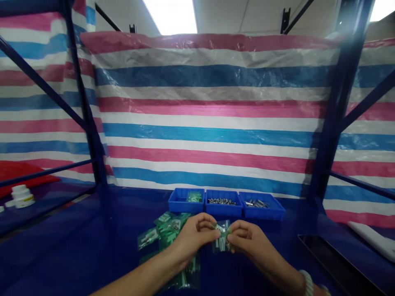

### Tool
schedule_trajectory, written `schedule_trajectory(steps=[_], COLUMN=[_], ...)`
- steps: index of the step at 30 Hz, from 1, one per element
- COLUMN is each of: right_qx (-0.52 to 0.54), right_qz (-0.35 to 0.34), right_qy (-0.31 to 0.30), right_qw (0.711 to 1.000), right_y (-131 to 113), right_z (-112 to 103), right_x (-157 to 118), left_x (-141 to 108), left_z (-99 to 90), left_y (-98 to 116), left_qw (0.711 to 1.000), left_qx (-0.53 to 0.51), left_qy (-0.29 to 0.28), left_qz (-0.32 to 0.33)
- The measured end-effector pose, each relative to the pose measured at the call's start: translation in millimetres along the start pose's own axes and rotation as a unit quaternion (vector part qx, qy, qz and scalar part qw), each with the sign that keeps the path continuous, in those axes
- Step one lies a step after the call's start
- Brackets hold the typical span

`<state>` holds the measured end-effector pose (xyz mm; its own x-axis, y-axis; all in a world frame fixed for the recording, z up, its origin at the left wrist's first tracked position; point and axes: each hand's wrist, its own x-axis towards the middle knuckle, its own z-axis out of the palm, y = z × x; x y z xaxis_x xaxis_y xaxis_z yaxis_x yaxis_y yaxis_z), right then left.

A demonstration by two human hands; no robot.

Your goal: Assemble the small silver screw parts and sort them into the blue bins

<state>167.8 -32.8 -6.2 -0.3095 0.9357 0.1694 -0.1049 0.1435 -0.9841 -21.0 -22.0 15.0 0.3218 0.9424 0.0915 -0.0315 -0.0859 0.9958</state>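
Between my two hands is a small clear zip bag (221, 246) with a green band near its top and small pale and metallic pieces inside. My left hand (197, 234) pinches its left edge between thumb and fingers. On the right edge, the fingers of my right hand (247, 238) are closed the same way. A loose pile of similar filled bags (168, 230) lies to the left, partly hidden under my left forearm.
Behind my hands stand three blue bins: one with green-edged bags (186, 207), one with small metal parts (224, 210), one with longer metal pieces (262, 211). A dark phone-like slab (336, 259) lies right. A white bottle (22, 196) sits far left. Blue posts (327, 156) frame the table.
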Motion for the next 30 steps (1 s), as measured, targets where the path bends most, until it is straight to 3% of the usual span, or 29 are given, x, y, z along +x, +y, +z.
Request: schedule_trajectory(steps=[2, 3, 6, 7, 8, 11, 14, 16, 17, 18, 20, 22, 23, 24, 25, 30], right_qx=[-0.130, -0.204, -0.377, -0.409, -0.429, -0.450, -0.441, -0.427, -0.421, -0.415, -0.406, -0.396, -0.389, -0.381, -0.374, -0.358], right_qz=[-0.123, -0.203, -0.397, -0.431, -0.451, -0.470, -0.450, -0.437, -0.432, -0.426, -0.404, -0.368, -0.347, -0.327, -0.309, -0.260], right_qy=[0.022, 0.032, 0.046, 0.053, 0.062, 0.067, 0.043, 0.038, 0.041, 0.050, 0.078, 0.108, 0.119, 0.127, 0.132, 0.127], right_qw=[0.984, 0.957, 0.835, 0.803, 0.780, 0.757, 0.775, 0.791, 0.797, 0.802, 0.816, 0.834, 0.845, 0.855, 0.865, 0.887], right_y=[-3, -5, -10, -10, -10, -9, -8, -7, -7, -7, -6, -3, -1, 1, 3, 11], right_z=[-2, -4, -8, -10, -11, -14, -13, -11, -10, -9, -9, -10, -10, -11, -12, -16], right_x=[-1, -3, -11, -13, -14, -14, -10, -7, -6, -5, -4, -2, -1, 0, 2, 6], left_x=[-3, -5, -12, -14, -16, -18, -18, -18, -18, -16, -9, 8, 20, 33, 47, 103], left_z=[-2.5, -3.9, -7.4, -8.0, -8.4, -8.7, -8.6, -8.0, -7.7, -7.8, -10.8, -20.1, -27.3, -35.8, -45.2, -82.0], left_y=[6, 10, 20, 22, 24, 26, 22, 18, 16, 14, 15, 20, 24, 27, 29, 23], left_qw=[0.976, 0.939, 0.753, 0.703, 0.672, 0.649, 0.628, 0.638, 0.660, 0.694, 0.789, 0.877, 0.906, 0.920, 0.920, 0.911], left_qx=[0.147, 0.228, 0.405, 0.432, 0.443, 0.442, 0.459, 0.455, 0.441, 0.421, 0.360, 0.295, 0.269, 0.264, 0.271, 0.335], left_qy=[0.003, 0.000, -0.022, -0.025, -0.020, -0.008, -0.016, -0.030, -0.030, -0.018, 0.045, 0.136, 0.173, 0.209, 0.225, 0.224], left_qz=[0.158, 0.257, 0.518, 0.565, 0.594, 0.619, 0.628, 0.620, 0.607, 0.584, 0.496, 0.353, 0.278, 0.202, 0.171, 0.084])
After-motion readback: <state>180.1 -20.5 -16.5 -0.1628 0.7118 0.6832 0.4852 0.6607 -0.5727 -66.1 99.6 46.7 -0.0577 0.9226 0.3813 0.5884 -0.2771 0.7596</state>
